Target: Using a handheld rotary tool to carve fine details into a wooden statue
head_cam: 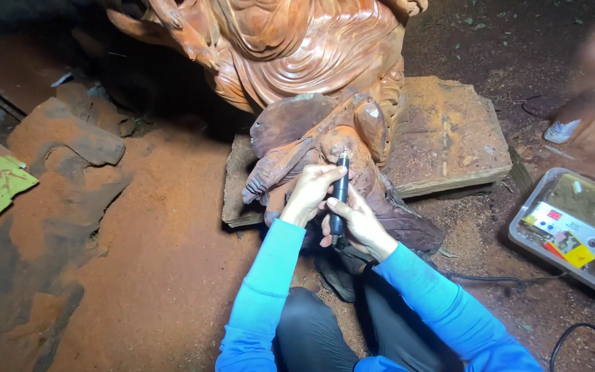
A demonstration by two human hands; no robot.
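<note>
Fingers of your left hand (309,189) and right hand (357,222) wrap closed around one black rotary tool (339,193), its tip touching one wood carving (325,141). One grey tray (528,241) at right holds a white control box (567,226) with a yellow label (578,255).

Open sawdust-covered ground (166,275) is left free at the left; passage ahead is blocked by the tall reddish carved wooden statue (311,48).
</note>
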